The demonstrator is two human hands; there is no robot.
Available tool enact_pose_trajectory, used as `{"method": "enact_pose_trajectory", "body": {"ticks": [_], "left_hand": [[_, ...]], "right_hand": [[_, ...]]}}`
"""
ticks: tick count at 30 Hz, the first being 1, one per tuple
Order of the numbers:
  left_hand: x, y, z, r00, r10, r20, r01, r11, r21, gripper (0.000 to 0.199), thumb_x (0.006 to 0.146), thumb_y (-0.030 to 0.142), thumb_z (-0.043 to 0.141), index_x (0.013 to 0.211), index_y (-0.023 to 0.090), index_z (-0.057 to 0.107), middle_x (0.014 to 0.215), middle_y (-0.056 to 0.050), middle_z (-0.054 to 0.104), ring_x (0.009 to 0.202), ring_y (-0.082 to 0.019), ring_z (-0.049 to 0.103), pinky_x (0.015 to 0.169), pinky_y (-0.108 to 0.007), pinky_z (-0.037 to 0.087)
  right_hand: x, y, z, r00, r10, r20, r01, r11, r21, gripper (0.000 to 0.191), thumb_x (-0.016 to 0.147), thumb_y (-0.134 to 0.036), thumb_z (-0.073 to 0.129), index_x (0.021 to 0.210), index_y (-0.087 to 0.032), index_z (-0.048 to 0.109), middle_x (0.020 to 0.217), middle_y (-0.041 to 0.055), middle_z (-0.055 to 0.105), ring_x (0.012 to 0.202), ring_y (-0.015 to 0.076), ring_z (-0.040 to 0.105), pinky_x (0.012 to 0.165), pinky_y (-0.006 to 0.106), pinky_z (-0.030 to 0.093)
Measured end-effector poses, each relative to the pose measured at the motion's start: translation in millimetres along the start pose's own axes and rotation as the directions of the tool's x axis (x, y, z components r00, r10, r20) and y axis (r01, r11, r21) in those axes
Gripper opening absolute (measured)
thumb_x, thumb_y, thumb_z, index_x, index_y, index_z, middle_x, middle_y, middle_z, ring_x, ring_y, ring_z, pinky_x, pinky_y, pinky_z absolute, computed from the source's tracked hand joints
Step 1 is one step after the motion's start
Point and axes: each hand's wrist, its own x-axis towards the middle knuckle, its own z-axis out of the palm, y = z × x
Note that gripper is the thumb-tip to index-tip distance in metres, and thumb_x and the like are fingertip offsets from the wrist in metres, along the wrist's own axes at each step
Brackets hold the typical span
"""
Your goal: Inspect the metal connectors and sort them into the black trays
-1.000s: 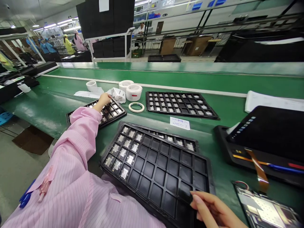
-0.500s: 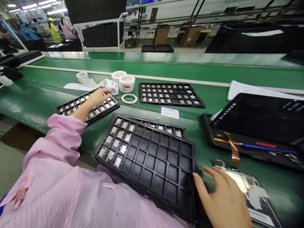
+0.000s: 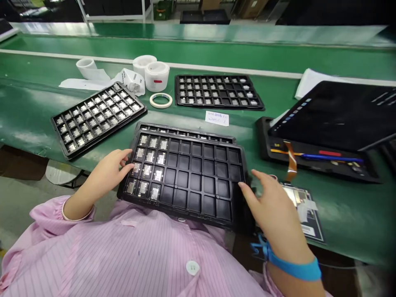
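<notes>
A black component tray (image 3: 194,181) lies at the bench's front edge, overhanging toward my body. Small metal-topped circuit modules (image 3: 147,170) fill its left columns; the other pockets are bare. My left hand (image 3: 109,173) grips its left edge, with the thumb on top. At the right edge, my right hand (image 3: 272,206) holds the tray between the thumb and the fingers, which are partly hidden. Another tray with modules (image 3: 185,134) sticks out from under its far side. To the left, a full module tray (image 3: 99,115) sits at an angle on the bench.
Farther back are a third module tray (image 3: 216,93), label rolls (image 3: 157,77), a tape ring (image 3: 161,100) and a handwritten note (image 3: 217,118). On the right, an opened tablet-like device (image 3: 328,119) joins a circuit assembly (image 3: 305,210) by an orange flex cable (image 3: 291,161).
My left hand has left the full tray on the left and come to the front tray's left edge. The front tray sits straighter. The view has tilted down.
</notes>
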Motion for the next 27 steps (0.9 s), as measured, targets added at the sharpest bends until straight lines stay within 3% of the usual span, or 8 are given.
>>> {"method": "enact_pose_trajectory", "body": {"ticks": [3,4,6,8,10,15,25,27], "left_hand": [[-17.2,10.6,2.3,0.99,0.099,0.102,-0.103,0.994,0.038,0.025,0.09,0.033,0.063,0.111,0.02,0.064,0.096,-0.003,0.06,0.084,-0.019,0.058,0.076,-0.033,0.045],[-21.1,14.8,3.3,0.974,0.124,0.189,-0.135,0.99,0.045,0.021,0.088,0.031,0.066,0.107,0.021,0.064,0.094,-0.002,0.059,0.082,-0.019,0.057,0.075,-0.033,0.044],[-25.4,22.7,5.8,0.931,0.145,0.333,-0.175,0.983,0.061,0.022,0.085,0.027,0.07,0.105,0.022,0.062,0.098,-0.001,0.058,0.083,-0.019,0.057,0.074,-0.033,0.044],[-26.1,28.6,8.7,0.913,0.15,0.379,-0.2,0.975,0.095,0.027,0.082,0.023,0.072,0.106,0.022,0.06,0.106,-0.002,0.057,0.087,-0.02,0.058,0.076,-0.033,0.045],[-25.4,31.5,11.3,0.915,0.146,0.376,-0.207,0.97,0.127,0.03,0.081,0.022,0.071,0.107,0.021,0.057,0.111,-0.003,0.055,0.089,-0.021,0.058,0.075,-0.034,0.045],[-25.0,29.0,16.3,0.914,0.131,0.383,-0.182,0.978,0.1,0.026,0.081,0.021,0.07,0.101,0.021,0.054,0.111,-0.004,0.052,0.087,-0.021,0.058,0.074,-0.035,0.046],[-26.3,21.2,21.1,0.933,0.186,0.308,-0.174,0.982,-0.067,0.022,0.083,0.024,0.072,0.093,0.021,0.053,0.087,0.001,0.057,0.076,-0.018,0.055,0.069,-0.031,0.043],[-25.4,19.8,22.8,0.944,0.157,0.291,-0.129,0.985,-0.111,0.014,0.087,0.024,0.068,0.089,0.021,0.054,0.078,0.003,0.056,0.069,-0.016,0.053,0.067,-0.031,0.042]], "right_hand": [[-3.6,-45.3,-9.2,0.981,-0.174,-0.082,0.18,0.981,0.069,0.039,0.096,-0.037,0.051,0.123,-0.011,0.061,0.126,0.0232,0.062,0.121,0.0385,0.057,0.104,0.056,0.046],[-6.4,-64.8,-10.1,0.963,-0.268,-0.041,0.271,0.951,0.146,0.028,0.097,-0.031,0.053,0.117,-0.014,0.063,0.118,0.0184,0.066,0.113,0.0334,0.061,0.1,0.051,0.05],[-12.4,-103.4,-7.1,0.868,-0.476,0.14,0.413,0.85,0.327,0.013,0.096,-0.02,0.057,0.105,-0.018,0.065,0.107,0.0117,0.066,0.102,0.0263,0.063,0.092,0.043,0.054],[-16.6,-133.9,1.7,0.781,-0.556,0.286,0.419,0.805,0.419,0.012,0.09,-0.014,0.065,0.101,-0.018,0.066,0.102,0.0092,0.064,0.096,0.024,0.061,0.086,0.04,0.054],[-17.9,-152.6,13.3,0.746,-0.561,0.358,0.41,0.811,0.417,0.017,0.085,-0.015,0.073,0.099,-0.017,0.066,0.101,0.0093,0.061,0.095,0.0252,0.058,0.085,0.041,0.053],[-15.1,-163.2,31.3,0.711,-0.55,0.438,0.425,0.832,0.356,0.028,0.079,-0.025,0.082,0.097,-0.015,0.063,0.103,0.0125,0.06,0.093,0.0288,0.054,0.081,0.046,0.05],[-17.8,-159.2,30.8,0.732,-0.525,0.435,0.274,0.811,0.517,0.02,0.085,-0.002,0.061,0.086,-0.021,0.054,0.085,0.002,0.065,0.082,0.0209,0.059,0.078,0.038,0.045],[-16.6,-155.9,29.9,0.776,-0.478,0.412,0.175,0.79,0.588,0.02,0.086,-0.003,0.058,0.094,-0.021,0.056,0.084,0.0006,0.066,0.078,0.0187,0.061,0.076,0.036,0.047]]}}
